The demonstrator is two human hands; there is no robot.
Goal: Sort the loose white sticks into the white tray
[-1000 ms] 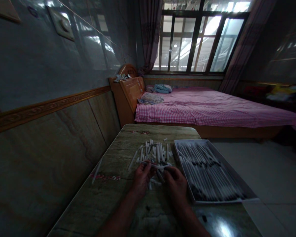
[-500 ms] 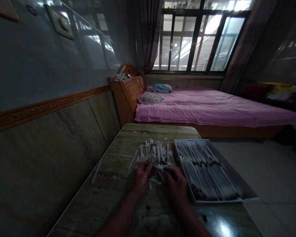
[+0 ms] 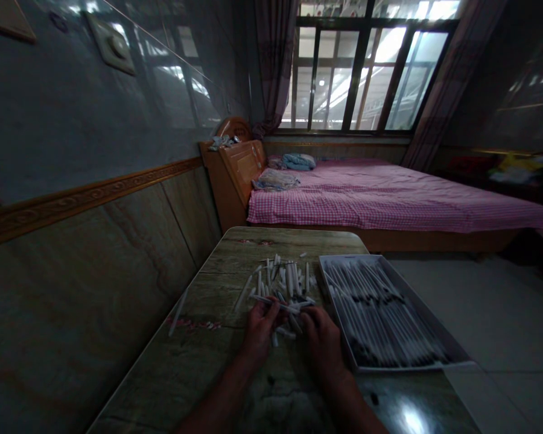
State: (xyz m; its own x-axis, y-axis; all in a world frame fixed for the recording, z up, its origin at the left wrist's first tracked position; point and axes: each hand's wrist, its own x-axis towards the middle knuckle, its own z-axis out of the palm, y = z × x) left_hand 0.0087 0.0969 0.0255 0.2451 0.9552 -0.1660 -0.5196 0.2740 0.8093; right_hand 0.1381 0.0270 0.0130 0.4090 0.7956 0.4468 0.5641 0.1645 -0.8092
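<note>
My left hand [image 3: 259, 325] is closed, pinching a thin white pen-like stick [image 3: 276, 302] between thumb and fingers. The stick lies almost level and points across towards the other hand. My right hand [image 3: 322, 331] is curled with its fingertips pressed together at a white piece near the stick's right end; whether this is the same stick is too blurred to tell. Just beyond both hands a loose heap of short white tubes [image 3: 294, 278] is spread on the table. More white pieces [image 3: 285, 333] lie beneath and between the hands.
At the right a shallow white box [image 3: 344, 337] holds rows of slender white sticks with dark parts. One white strip [image 3: 178, 313] lies near the left edge of the marble-patterned table [image 3: 199, 374]. A bed [image 3: 366, 208] stands beyond, and a tiled wall [image 3: 95, 289] runs along the left.
The fingers of my right hand have shifted slightly at the stick's right end. My left hand keeps its pinch in nearly the same place.
</note>
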